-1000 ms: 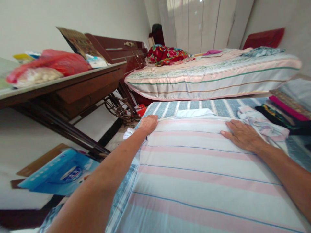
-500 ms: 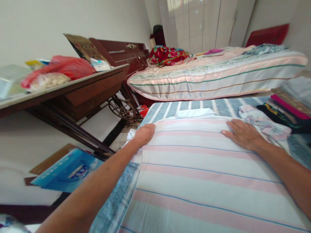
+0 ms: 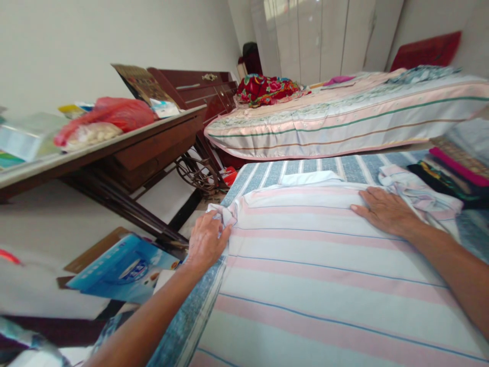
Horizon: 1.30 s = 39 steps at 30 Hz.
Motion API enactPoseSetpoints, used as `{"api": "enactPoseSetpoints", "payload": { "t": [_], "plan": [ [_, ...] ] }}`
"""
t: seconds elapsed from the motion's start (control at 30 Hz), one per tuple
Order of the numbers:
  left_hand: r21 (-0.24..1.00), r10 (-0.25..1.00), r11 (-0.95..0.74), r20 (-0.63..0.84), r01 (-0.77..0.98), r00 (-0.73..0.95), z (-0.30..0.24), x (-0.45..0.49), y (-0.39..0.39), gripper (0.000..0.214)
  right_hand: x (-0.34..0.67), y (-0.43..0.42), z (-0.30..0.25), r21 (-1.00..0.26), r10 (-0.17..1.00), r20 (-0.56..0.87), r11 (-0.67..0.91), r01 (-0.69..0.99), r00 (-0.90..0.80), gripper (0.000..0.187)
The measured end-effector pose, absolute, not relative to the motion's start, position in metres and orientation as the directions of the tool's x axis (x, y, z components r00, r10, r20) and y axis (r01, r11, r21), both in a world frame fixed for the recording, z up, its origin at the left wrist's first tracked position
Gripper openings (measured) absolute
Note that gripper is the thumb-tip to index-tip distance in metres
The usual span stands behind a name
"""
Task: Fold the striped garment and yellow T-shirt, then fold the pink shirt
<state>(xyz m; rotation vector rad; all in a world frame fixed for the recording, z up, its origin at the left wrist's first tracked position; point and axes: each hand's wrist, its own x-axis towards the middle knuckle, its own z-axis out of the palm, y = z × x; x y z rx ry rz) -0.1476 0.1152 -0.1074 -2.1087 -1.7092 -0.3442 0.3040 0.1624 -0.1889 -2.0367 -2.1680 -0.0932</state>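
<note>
A white shirt (image 3: pixel 305 265) with pink bands and thin blue lines lies spread over a blue-and-white striped bed cover (image 3: pixel 183 311). Its pale collar (image 3: pixel 311 177) points away from me. At the shirt's left edge, my left hand (image 3: pixel 208 237) is closed on the bunched sleeve cloth, its fingertips partly hidden in the folds. My right hand (image 3: pixel 387 210) rests flat on the upper right of the shirt, fingers stretched out. Beyond it the other sleeve (image 3: pixel 424 191) lies crumpled.
Folded clothes (image 3: pixel 454 176) are stacked at the right. A wooden table (image 3: pixel 168 125) carrying a red plastic bag (image 3: pixel 126 113) stands at the left, a blue box (image 3: pixel 122 270) below it. Another bed (image 3: pixel 344 120) with a red floral cloth (image 3: pixel 267 89) lies beyond.
My left hand has moved left and toward me, off the shirt's top left edge onto the sleeve, which now bunches up beside it. My right hand stays flat in place.
</note>
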Motion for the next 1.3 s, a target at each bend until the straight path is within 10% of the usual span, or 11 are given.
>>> {"api": "enactPoseSetpoints", "payload": {
  "t": [0.3,0.53,0.8,1.07,1.3],
  "plan": [
    [0.022,0.881,-0.243,0.424,0.970,0.211,-0.124,-0.150,0.119,0.028,0.303,0.163,-0.189,-0.068,0.984,0.170,0.057,0.996,-0.044,0.069],
    [-0.164,0.787,-0.455,0.385,0.875,0.482,-0.114,-0.148,0.110,0.025,0.302,0.162,-0.185,-0.071,0.986,0.158,0.070,0.995,-0.058,0.067],
    [-0.177,0.723,-0.476,0.479,0.861,0.498,-0.104,-0.128,0.106,0.030,0.296,0.159,-0.170,-0.077,0.996,0.079,0.034,0.996,-0.028,0.064],
    [-0.203,0.871,-0.428,0.166,0.880,0.462,-0.138,-0.125,0.100,0.057,0.296,0.161,-0.164,-0.076,0.998,0.057,0.040,0.996,-0.035,0.063],
    [-0.253,0.831,-0.453,0.227,0.855,0.508,-0.138,-0.128,0.102,0.061,0.297,0.162,-0.168,-0.118,0.989,0.142,0.056,0.991,-0.039,0.061]
  ]
}}
